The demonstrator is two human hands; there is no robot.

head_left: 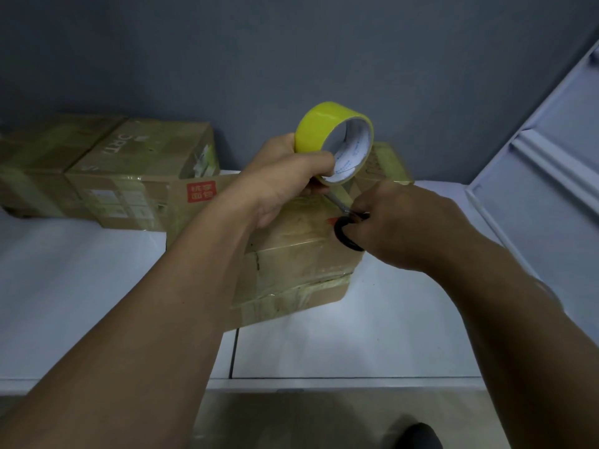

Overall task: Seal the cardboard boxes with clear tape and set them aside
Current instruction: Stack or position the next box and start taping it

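Observation:
A cardboard box (pixel 291 254) wrapped in glossy tape sits on the white table (pixel 372 335) in front of me. My left hand (pixel 285 179) grips a yellowish tape roll (pixel 330 140) raised above the box, with a finger through its core. A strip of tape runs from the roll down toward the box top. My right hand (pixel 398 225) holds black-handled scissors (pixel 348 222) whose blades point up-left at that strip, just below the roll.
Two taped cardboard boxes (pixel 107 170) stand at the back left against the grey wall, and another box (pixel 385 163) shows behind the roll. A white panelled frame (pixel 544 176) leans at the right. The table's front edge lies near me.

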